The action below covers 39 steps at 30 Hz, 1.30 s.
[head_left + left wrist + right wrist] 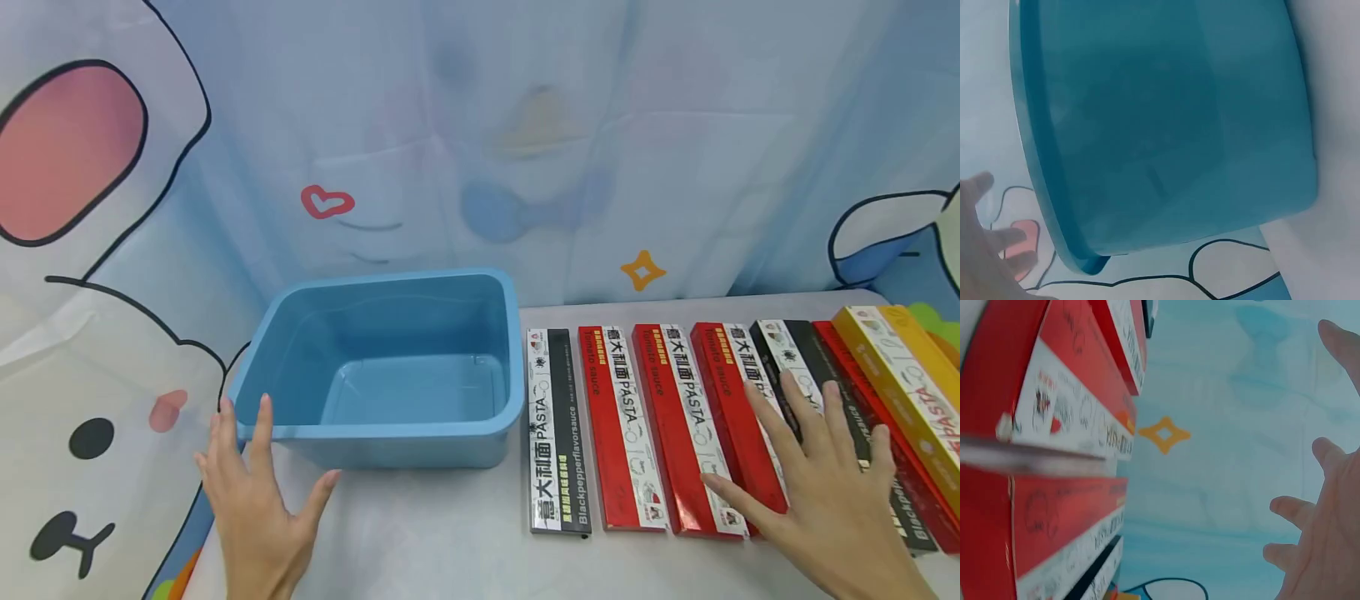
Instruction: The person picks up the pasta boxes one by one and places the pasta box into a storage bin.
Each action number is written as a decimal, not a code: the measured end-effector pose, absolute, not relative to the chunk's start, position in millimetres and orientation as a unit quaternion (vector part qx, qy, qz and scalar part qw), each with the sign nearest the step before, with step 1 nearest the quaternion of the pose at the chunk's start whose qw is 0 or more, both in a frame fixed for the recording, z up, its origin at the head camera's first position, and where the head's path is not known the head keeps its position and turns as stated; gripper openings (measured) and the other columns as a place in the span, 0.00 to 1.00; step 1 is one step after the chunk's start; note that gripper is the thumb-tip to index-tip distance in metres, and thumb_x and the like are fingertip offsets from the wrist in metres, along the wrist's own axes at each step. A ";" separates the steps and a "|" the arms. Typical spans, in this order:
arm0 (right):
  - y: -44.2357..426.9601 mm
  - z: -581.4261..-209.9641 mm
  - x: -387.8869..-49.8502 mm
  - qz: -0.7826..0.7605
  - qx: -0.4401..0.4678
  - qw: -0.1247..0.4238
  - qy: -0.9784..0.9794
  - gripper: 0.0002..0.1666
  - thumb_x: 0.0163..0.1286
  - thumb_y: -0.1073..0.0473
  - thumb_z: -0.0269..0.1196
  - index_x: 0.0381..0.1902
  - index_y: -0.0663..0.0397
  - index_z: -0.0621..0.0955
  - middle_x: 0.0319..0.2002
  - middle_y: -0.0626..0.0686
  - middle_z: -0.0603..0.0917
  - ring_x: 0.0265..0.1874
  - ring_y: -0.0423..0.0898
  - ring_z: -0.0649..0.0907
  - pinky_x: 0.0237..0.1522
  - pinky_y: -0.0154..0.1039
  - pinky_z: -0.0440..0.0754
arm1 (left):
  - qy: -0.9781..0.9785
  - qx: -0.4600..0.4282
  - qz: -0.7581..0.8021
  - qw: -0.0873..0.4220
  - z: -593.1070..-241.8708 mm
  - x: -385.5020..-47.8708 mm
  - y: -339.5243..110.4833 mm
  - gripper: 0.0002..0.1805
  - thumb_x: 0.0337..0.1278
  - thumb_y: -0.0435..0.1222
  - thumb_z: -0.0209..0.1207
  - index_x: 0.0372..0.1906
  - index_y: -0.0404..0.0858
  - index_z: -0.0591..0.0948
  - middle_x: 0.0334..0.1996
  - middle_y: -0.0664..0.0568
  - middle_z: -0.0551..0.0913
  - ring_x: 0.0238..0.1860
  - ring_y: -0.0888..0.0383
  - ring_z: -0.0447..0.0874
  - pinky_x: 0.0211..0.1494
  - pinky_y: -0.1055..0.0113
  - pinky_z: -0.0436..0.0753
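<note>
A blue plastic bin [420, 432] stands on the left of the table, and nothing is visible inside it. Its outer wall [1179, 125] fills most of the left wrist view. My left hand [258, 508] is spread near the bin's front left corner, holding nothing; whether its fingertips touch the rim is unclear. Over the right-hand pasta boxes hovers my right hand [832, 500], fingers spread and holding nothing. Beneath and beside it lie red tomato sauce pasta boxes [690, 429] and a black pepper pasta box [789, 350], partly hidden by the hand.
Nearest the bin lies another black-and-white pasta box [558, 429]. At the far right, a yellow pasta box [907, 375] sits higher than its neighbours, against a red box [918, 492]. A printed cloth [480, 125] hangs behind the white table [420, 533].
</note>
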State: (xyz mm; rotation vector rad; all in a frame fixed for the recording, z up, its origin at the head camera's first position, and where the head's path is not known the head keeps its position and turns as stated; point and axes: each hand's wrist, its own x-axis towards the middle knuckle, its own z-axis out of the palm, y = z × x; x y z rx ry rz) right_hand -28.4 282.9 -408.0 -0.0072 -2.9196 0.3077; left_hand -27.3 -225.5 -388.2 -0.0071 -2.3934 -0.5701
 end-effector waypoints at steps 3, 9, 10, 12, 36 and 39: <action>275.2 -408.9 -28.9 0.115 0.003 0.102 -0.988 0.77 0.50 0.30 0.74 0.86 0.48 0.45 0.83 0.69 0.41 0.81 0.68 0.32 0.71 0.75 0.23 | -0.917 0.031 -0.235 0.320 -387.5 -27.3 -226.0 0.54 0.63 0.73 0.53 0.84 0.44 0.59 0.81 0.31 0.52 0.76 0.23 0.52 0.72 0.19 0.46; 261.3 -408.9 -28.8 0.144 0.026 0.111 -0.983 0.75 0.53 0.25 0.71 0.86 0.44 0.46 0.82 0.69 0.44 0.81 0.67 0.33 0.71 0.74 0.21 | -0.910 0.114 -0.285 0.278 -386.3 -29.3 -222.4 0.55 0.60 0.56 0.68 0.85 0.45 0.53 0.82 0.33 0.47 0.76 0.27 0.51 0.65 0.17 0.59; 259.3 -408.7 -28.6 0.148 0.032 0.115 -0.982 0.75 0.53 0.25 0.71 0.86 0.43 0.46 0.82 0.68 0.44 0.81 0.67 0.34 0.71 0.74 0.21 | -0.908 0.127 -0.294 0.270 -386.4 -30.3 -221.2 0.55 0.61 0.56 0.69 0.86 0.46 0.52 0.83 0.33 0.45 0.77 0.27 0.50 0.65 0.17 0.59; 255.7 -407.7 -28.8 0.153 0.040 0.122 -0.980 0.74 0.54 0.25 0.71 0.87 0.42 0.46 0.82 0.68 0.44 0.81 0.68 0.35 0.71 0.75 0.22 | -0.904 0.148 -0.310 0.253 -386.3 -32.9 -218.5 0.56 0.61 0.56 0.69 0.86 0.46 0.51 0.83 0.35 0.43 0.78 0.29 0.47 0.65 0.17 0.60; 215.5 -395.0 -37.0 0.223 0.100 0.179 -0.953 0.68 0.58 0.30 0.72 0.86 0.45 0.52 0.82 0.64 0.51 0.83 0.65 0.41 0.75 0.73 0.28 | -0.874 0.187 -0.405 0.192 -384.8 -51.0 -195.2 0.66 0.56 0.57 0.73 0.85 0.39 0.42 0.78 0.30 0.51 0.74 0.30 0.56 0.70 0.26 0.62; 200.3 -396.7 -35.4 0.257 0.095 0.170 -0.947 0.68 0.57 0.37 0.75 0.85 0.50 0.53 0.81 0.65 0.53 0.82 0.65 0.44 0.77 0.71 0.30 | -0.870 0.188 -0.411 0.198 -384.9 -50.6 -194.1 0.67 0.56 0.56 0.74 0.85 0.38 0.41 0.79 0.30 0.49 0.75 0.30 0.55 0.72 0.26 0.61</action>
